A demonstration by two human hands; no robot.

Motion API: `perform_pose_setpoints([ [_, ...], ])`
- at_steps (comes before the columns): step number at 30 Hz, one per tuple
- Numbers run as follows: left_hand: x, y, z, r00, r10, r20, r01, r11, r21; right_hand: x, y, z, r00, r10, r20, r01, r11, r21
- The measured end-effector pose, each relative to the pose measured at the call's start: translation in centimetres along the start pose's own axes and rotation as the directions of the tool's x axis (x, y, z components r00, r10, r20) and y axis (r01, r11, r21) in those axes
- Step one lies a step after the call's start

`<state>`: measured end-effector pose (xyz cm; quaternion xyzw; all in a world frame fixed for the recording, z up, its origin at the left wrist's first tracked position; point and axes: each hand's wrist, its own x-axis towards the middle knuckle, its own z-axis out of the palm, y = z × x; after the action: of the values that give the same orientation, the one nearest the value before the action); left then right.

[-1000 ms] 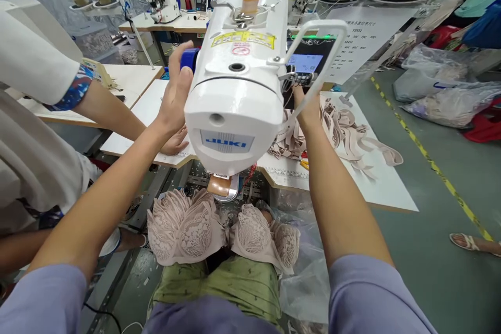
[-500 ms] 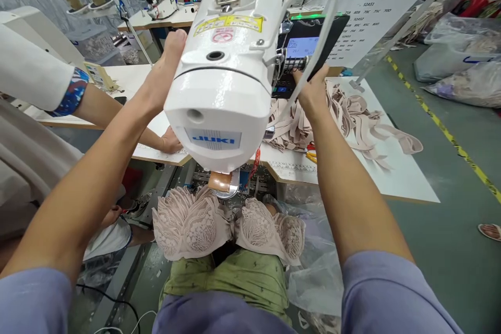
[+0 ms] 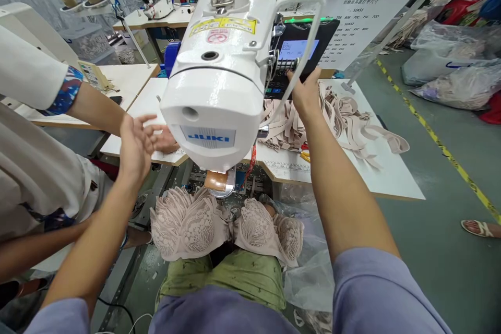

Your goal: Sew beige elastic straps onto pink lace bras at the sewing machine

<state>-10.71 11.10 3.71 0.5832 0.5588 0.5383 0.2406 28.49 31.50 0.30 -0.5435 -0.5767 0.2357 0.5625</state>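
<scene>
My left hand (image 3: 133, 150) is in the air left of the white sewing machine head (image 3: 213, 109), fingers spread and nothing in it. It partly overlaps a co-worker's hand (image 3: 166, 141) resting on the table edge. My right hand (image 3: 307, 95) grips the lower right edge of the black control panel (image 3: 291, 47), thumb on its front near the keys; the other fingers are partly hidden. The panel's screen is lit. A stack of beige lace bras (image 3: 191, 227) lies over my lap, below the machine's presser area, with more lace cups (image 3: 258, 229) to the right.
Beige fabric straps (image 3: 285, 125) lie in a heap on the white table (image 3: 391, 177), by yellow-handled scissors (image 3: 305, 155). A co-worker in a light shirt (image 3: 35, 167) stands close on the left. A printed sheet (image 3: 364, 26) stands behind. Plastic bags (image 3: 457, 57) sit on the floor.
My left hand has come off the far left side of the machine head, moving down and toward me with its fingers opened. My right hand stays on the control panel, whose display has changed.
</scene>
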Motion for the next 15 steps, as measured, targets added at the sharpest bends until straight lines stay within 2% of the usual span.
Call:
perform_pose_setpoints([
  [1,-2.8,-2.0,-0.1,0.996,-0.088,0.014,0.088,0.996,-0.020,-0.1,-0.1,0.1,1.000,-0.005,-0.007,0.005,1.000,0.004],
  [2,-5.7,-4.0,-0.1,0.986,-0.164,0.036,0.162,0.986,0.044,-0.1,-0.2,0.1,1.000,-0.010,-0.013,0.010,1.000,0.007],
  [3,-8.6,-6.0,0.0,0.978,-0.209,0.029,0.200,0.961,0.189,-0.1,-0.2,0.2,1.000,-0.017,-0.016,0.018,1.000,0.010],
  [4,-11.5,-7.9,0.1,0.975,-0.220,0.018,0.198,0.908,0.370,-0.1,-0.2,0.3,1.000,-0.024,-0.020,0.024,1.000,0.011],
  [6,-16.6,-11.0,0.5,0.969,-0.243,0.037,0.195,0.851,0.487,0.0,0.0,0.4,0.999,-0.028,-0.036,0.028,1.000,0.012],
  [8,-20.7,-13.1,1.0,0.964,-0.253,0.085,0.163,0.812,0.561,0.1,0.2,0.4,0.999,-0.025,-0.040,0.025,1.000,0.009],
  [11,-24.5,-15.0,1.5,0.956,-0.253,0.152,0.103,0.770,0.630,0.2,0.5,0.3,1.000,-0.016,-0.016,0.016,1.000,0.000],
  [15,-26.2,-16.3,1.9,0.950,-0.239,0.199,0.034,0.715,0.699,0.0,0.2,0.1,1.000,-0.022,-0.012,0.022,1.000,-0.012],
])
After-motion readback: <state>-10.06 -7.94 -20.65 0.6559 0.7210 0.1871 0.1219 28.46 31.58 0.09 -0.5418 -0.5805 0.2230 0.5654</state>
